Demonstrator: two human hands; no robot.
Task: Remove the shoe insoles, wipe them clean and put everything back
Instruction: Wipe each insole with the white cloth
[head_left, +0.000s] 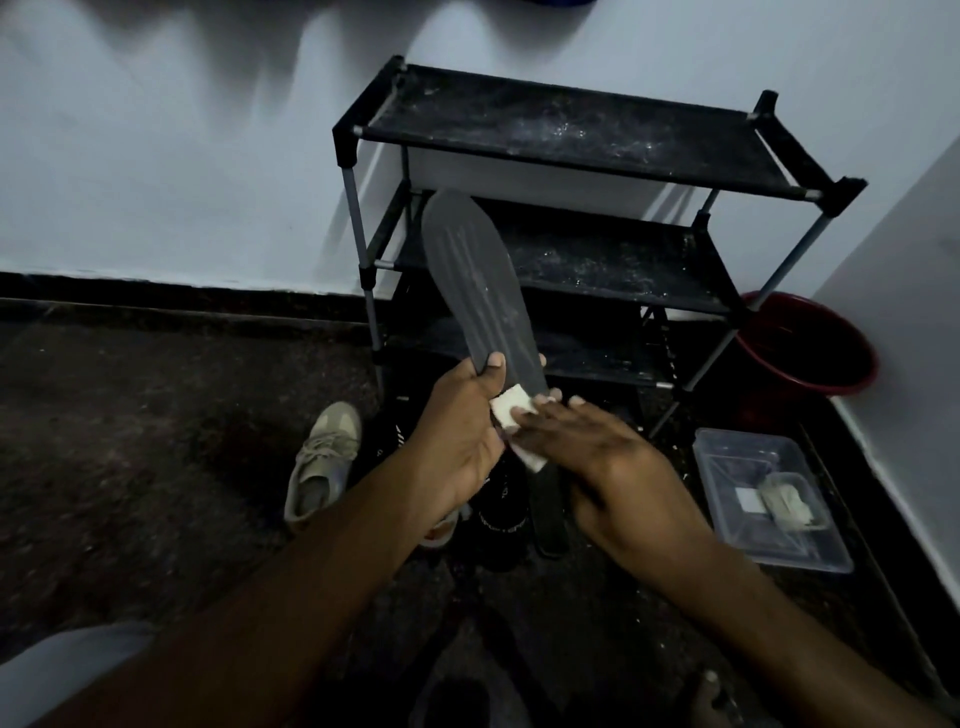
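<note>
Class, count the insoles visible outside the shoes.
2. One insole is gripped in the left hand; a second insole lies on the floor below the right hand, beside a black shoe. More may sit hidden inside shoes.

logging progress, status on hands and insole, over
Left hand grips insole near its lower end. Right hand presses white wipe against it. Nothing blocking; tan shoe on floor below.

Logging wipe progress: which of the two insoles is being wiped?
The insole gripped and raised by the left hand, with the right hand pressing a white cloth on it. The other insole lies untouched on the floor.
</note>
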